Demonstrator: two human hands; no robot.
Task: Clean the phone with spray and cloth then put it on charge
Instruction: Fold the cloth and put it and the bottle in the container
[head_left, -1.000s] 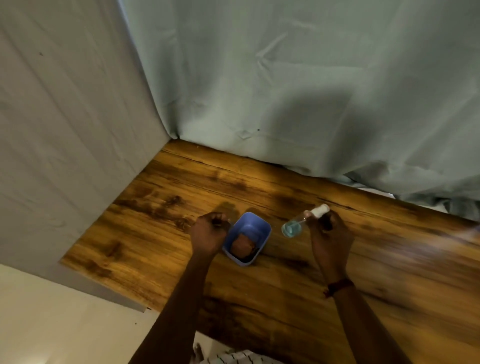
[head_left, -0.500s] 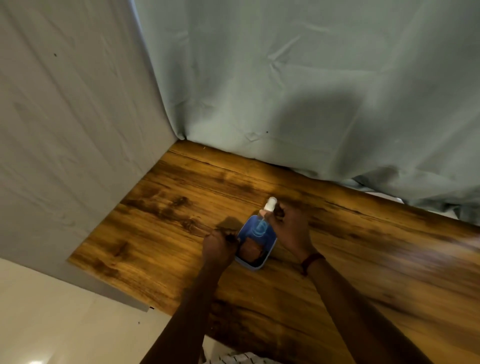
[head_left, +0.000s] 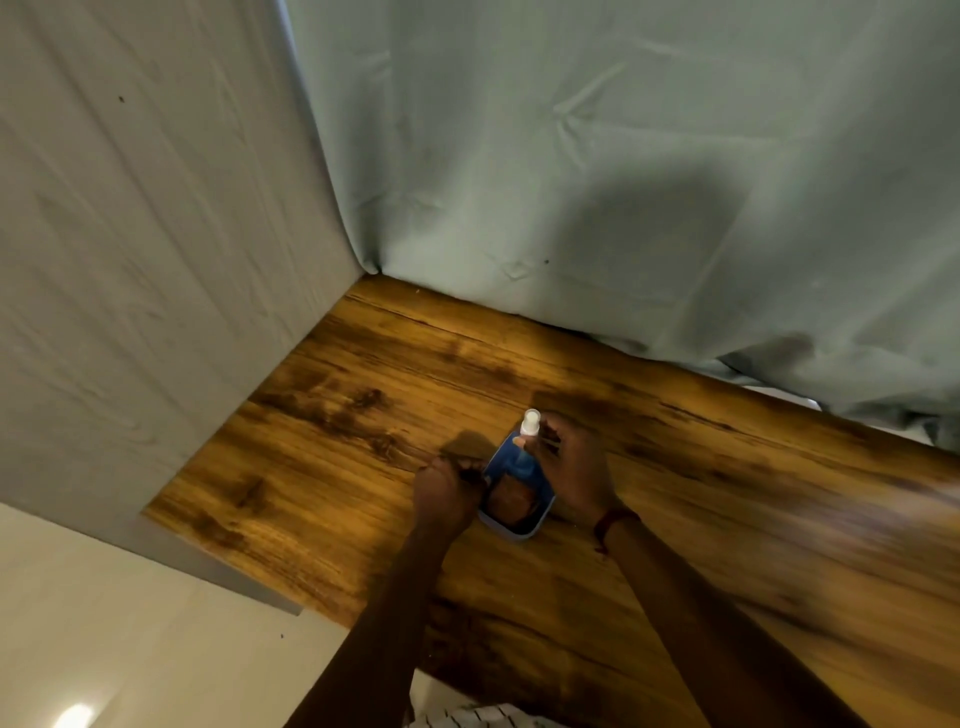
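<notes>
The worktop (head_left: 363, 441) is showing amber-brown wood grain with dark streaks. The curtain (head_left: 571, 156) is hanging pale grey-green beside an off-white wall (head_left: 130, 260). The box (head_left: 519, 532) is showing blue walls and brown inside. The spray bottle (head_left: 530, 422) is wearing a white cap over a clear, bluish body. The cloth (head_left: 467, 444) is looking dull brown. A reddish-brown wristband (head_left: 613, 519) is circling the right wrist. Black-and-white striped fabric (head_left: 478, 717) is showing below.
</notes>
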